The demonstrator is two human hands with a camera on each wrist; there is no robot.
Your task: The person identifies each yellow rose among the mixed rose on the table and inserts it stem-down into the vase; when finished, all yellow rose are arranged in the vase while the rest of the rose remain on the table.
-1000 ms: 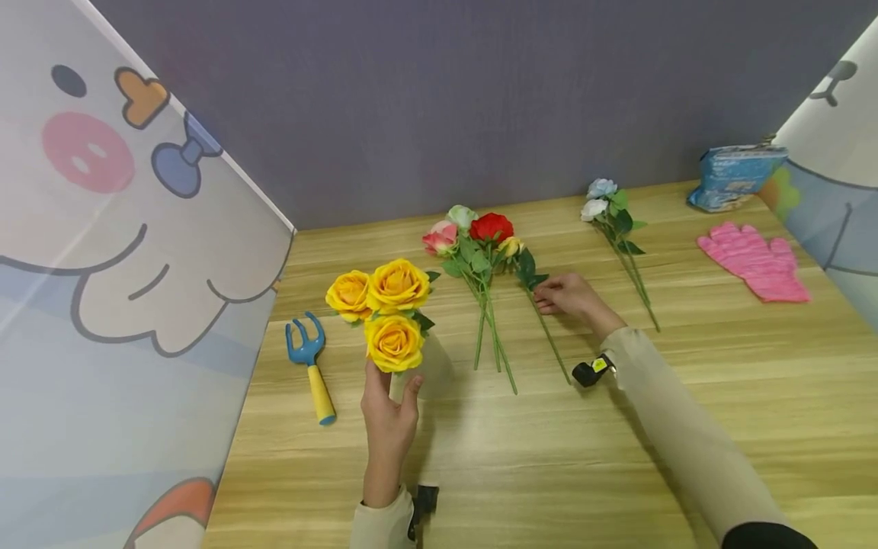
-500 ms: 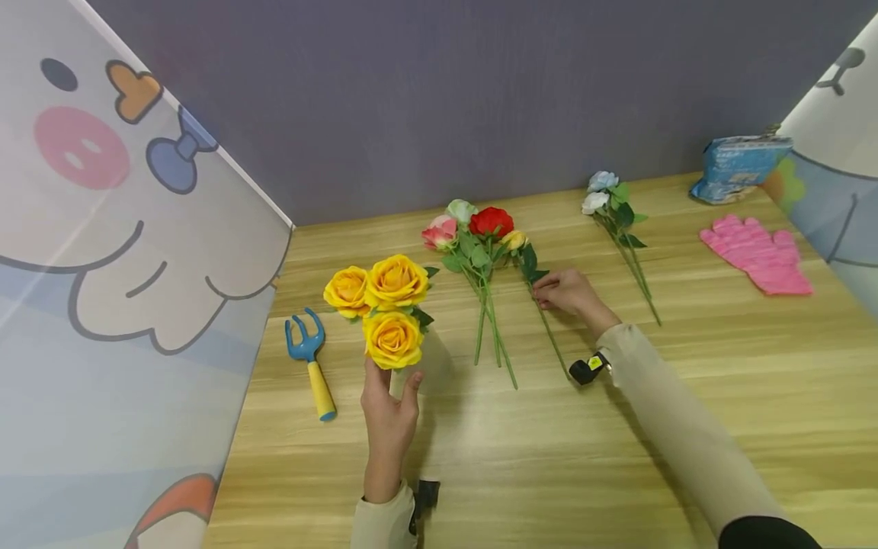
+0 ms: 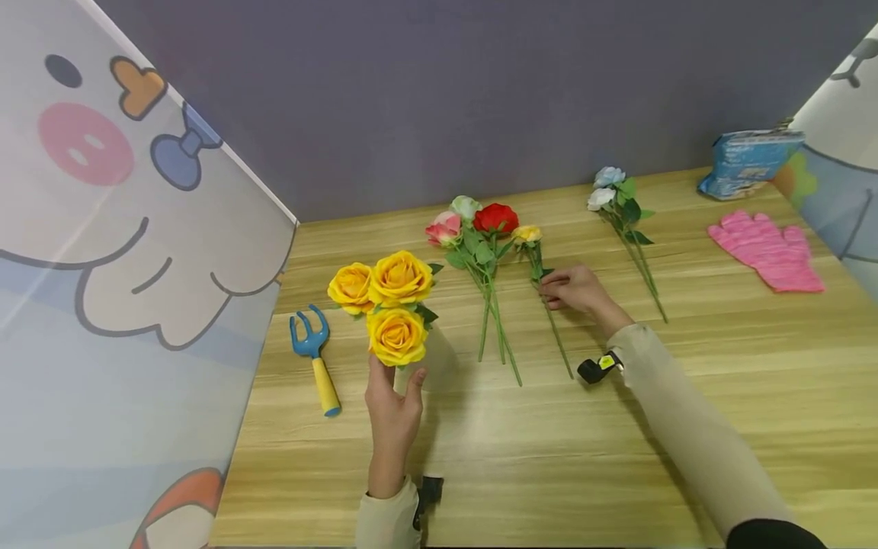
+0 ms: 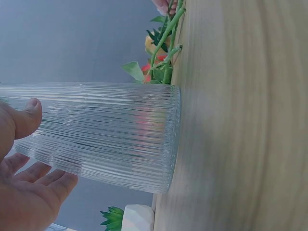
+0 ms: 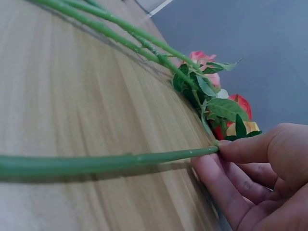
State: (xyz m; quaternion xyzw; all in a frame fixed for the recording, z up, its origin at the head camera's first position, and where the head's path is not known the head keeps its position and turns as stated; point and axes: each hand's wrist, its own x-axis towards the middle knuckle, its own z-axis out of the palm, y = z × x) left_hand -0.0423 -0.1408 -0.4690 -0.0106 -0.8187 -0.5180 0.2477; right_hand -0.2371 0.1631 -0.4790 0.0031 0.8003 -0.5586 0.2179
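My left hand (image 3: 392, 412) curves round a clear ribbed glass vase (image 4: 106, 137), thumb on one side and fingers on the other. In the head view the vase is hidden below three large yellow roses (image 3: 396, 335), and it stands upright on the table. With thumb and fingers, my right hand (image 3: 576, 290) pinches the green stem (image 5: 120, 162) of a smaller yellow flower (image 3: 527, 234) low over the table. Just left of that flower lie a red flower (image 3: 497, 219), a pink flower (image 3: 444, 228) and a pale green flower (image 3: 466, 207), their stems crossing.
A toy garden fork (image 3: 317, 358) with a yellow handle lies at the left. Toward the right are blue and white flowers (image 3: 609, 189), a pink glove (image 3: 767, 250) and a blue bag (image 3: 751, 162). A white-potted plant (image 4: 138, 218) shows in the left wrist view.
The yellow flower has come away to the right from the red, pink and green flowers, pinched by my right hand. My left hand stays at the vase; the head view has shifted slightly.
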